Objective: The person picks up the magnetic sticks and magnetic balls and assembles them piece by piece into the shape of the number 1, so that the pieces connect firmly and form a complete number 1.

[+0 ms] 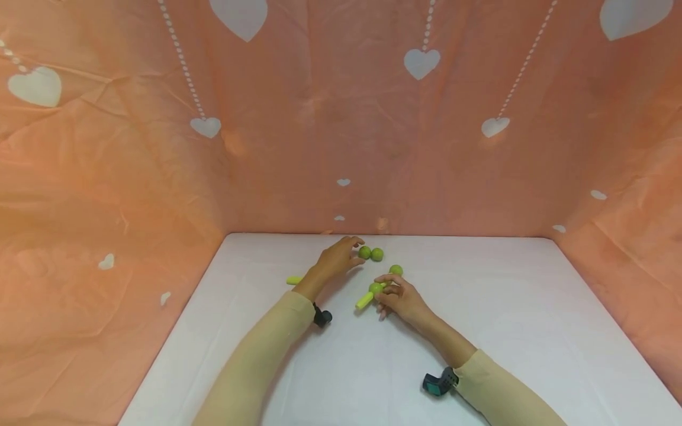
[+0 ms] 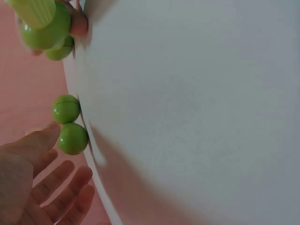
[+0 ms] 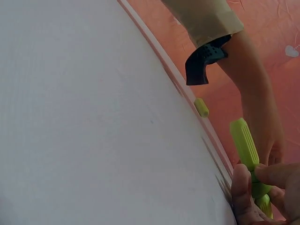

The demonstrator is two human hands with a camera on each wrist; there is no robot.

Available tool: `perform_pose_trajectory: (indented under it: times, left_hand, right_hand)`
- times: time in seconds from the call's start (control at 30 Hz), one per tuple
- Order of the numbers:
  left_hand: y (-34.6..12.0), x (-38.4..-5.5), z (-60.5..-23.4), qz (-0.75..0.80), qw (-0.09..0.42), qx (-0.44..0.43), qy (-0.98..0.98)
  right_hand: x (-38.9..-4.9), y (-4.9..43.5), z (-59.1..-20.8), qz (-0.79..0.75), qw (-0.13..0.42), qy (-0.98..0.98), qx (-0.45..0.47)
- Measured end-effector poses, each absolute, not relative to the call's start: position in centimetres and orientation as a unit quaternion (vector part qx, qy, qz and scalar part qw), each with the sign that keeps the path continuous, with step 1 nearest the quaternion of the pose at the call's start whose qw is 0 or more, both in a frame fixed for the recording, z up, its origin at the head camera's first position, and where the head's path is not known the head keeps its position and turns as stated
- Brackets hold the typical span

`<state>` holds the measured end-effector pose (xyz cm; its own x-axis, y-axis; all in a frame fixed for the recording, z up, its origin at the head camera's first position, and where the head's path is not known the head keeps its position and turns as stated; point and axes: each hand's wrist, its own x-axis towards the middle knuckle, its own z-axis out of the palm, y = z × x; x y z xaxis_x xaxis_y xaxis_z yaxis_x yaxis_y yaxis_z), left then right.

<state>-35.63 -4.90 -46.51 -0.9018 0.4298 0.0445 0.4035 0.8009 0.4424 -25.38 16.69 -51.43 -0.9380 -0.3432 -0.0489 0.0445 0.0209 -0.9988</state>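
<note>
My right hand [image 1: 402, 300] pinches a green ball [image 1: 376, 289] that has a ribbed yellow-green rod [image 3: 244, 143] joined to it, and another yellow-green piece [image 3: 264, 205] shows on the ball's other side. Just beyond those fingers lies a loose green ball [image 1: 396, 270]. Farther back, my left hand [image 1: 337, 258] reaches with parted fingers toward two green balls lying side by side, a nearer one [image 2: 73, 138] and another [image 2: 66, 109]. One fingertip is at or very near them; contact is unclear. Nothing is held in the left hand.
A second yellow-green rod [image 1: 293, 280] lies left of the left wrist, partly hidden by it. The white tabletop [image 1: 506, 307] ends at an orange cloth [image 1: 453, 177] with pale hearts, which rises at the back and both sides. Dark wrist devices [image 1: 440, 382] sit on both arms.
</note>
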Motion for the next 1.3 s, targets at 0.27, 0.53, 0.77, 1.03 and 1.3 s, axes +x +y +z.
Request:
perform_pose_trajectory:
  times: [0.27, 0.53, 0.77, 1.03, 1.3]
  left_hand:
    - [-4.0, -36.7, -47.0, 0.225, 0.037, 0.209, 0.951]
    - [-3.9, -36.7, -47.5, 0.221, 0.032, 0.210, 0.952]
    - [-4.0, -36.6, -48.0, 0.219, 0.025, 0.207, 0.953]
    - [-4.4, -35.9, -48.0, 0.247, 0.025, 0.190, 0.950]
    - [-5.0, -34.8, -47.6, 0.270, 0.025, 0.183, 0.945]
  right_hand:
    - [-25.6, 16.7, -51.6, -0.693, 0.136, 0.701, -0.102]
    - [-25.5, 16.6, -51.6, -0.701, 0.136, 0.690, -0.121]
    - [-25.5, 16.6, -51.5, -0.695, 0.136, 0.697, -0.113]
    - [-25.3, 16.6, -51.4, -0.696, 0.134, 0.696, -0.114]
    - [-25.3, 16.6, -51.3, -0.700, 0.133, 0.692, -0.115]
